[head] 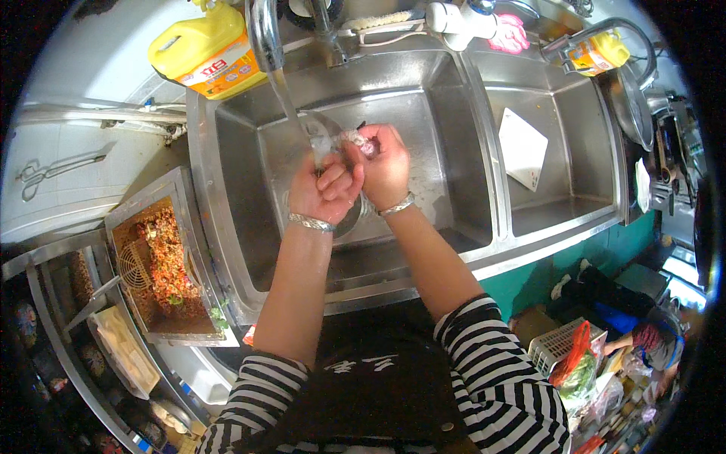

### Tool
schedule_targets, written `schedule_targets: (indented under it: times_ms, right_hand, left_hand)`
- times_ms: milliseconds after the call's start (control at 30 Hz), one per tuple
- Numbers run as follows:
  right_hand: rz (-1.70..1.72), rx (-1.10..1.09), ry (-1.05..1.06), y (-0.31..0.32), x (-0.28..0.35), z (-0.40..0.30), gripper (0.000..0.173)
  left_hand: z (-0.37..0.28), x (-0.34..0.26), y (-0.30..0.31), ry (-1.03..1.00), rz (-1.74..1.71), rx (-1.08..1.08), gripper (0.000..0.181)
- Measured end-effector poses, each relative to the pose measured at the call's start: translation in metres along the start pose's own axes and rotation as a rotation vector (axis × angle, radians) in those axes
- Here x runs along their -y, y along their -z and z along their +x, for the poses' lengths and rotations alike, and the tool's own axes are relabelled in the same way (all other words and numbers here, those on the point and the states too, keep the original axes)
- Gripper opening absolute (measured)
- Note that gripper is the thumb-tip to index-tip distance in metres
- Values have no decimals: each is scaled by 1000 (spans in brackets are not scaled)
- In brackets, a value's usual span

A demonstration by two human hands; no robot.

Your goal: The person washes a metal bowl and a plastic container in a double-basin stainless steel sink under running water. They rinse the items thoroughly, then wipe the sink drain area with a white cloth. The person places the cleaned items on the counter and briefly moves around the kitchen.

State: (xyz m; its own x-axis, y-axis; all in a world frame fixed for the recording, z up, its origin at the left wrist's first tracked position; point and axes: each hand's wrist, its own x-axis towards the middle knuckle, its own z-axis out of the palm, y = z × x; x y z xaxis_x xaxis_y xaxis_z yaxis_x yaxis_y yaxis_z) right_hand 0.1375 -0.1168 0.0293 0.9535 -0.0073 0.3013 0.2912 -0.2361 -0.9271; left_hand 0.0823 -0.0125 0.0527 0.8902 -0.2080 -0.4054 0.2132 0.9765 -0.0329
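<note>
Both my hands are close together over the left basin of a stainless steel sink (459,187). Water runs from the metal faucet (265,34) onto my left hand (329,190), whose fingers are curled; whether it grips anything is hidden. My right hand (388,162) is closed on a small pale and pinkish wet item (360,141), of a kind I cannot tell. Beneath the hands a round, shiny object lies in the basin, mostly covered by them.
A yellow detergent jug (210,51) stands at the back left. The right basin holds a white board (522,150). Left of the sink is a metal tray (198,272) of chopped orange-red food with a wire skimmer (134,265). At lower right, a person (652,340) is beside a plastic crate (558,346).
</note>
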Motion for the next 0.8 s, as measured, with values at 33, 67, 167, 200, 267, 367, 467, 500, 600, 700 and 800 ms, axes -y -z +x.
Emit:
schedule_targets:
  times_ms: [33,67,167,200,267,367,467,500,600,700,800]
  right_hand:
    - [47,-17,-39,-3,-1,0,21]
    - [92,1,-151,-4,-1,0,21]
    - [139,58,-331,-8,-6,-1,21]
    - [92,77,-295,-9,-6,-2,21]
    - [17,105,-257,-6,-6,-5,22]
    - [-50,114,-179,-3,-9,-8,23]
    - [-198,199,-46,9,-39,-14,25]
    - [-260,226,-69,16,-48,-15,25]
    - [-446,343,-180,44,-68,-16,27]
    - [-680,475,-239,71,-91,-17,29]
    - [-808,481,-98,79,-105,-25,39]
  left_hand:
    - [-1,0,-4,-6,27,-3,30]
    - [-1,0,-6,-11,53,-6,32]
    - [0,-3,-7,-4,74,45,33]
    - [0,-4,-5,-5,67,41,33]
    - [3,-8,-2,-7,54,34,33]
    - [4,-8,1,23,-82,2,34]
    - [7,-4,-5,11,-153,93,33]
    - [10,-6,-5,10,-175,80,32]
    - [21,-14,-1,-17,-198,0,31]
    - [33,-19,-4,-77,-125,-173,34]
    - [42,-18,-2,-151,0,-325,38]
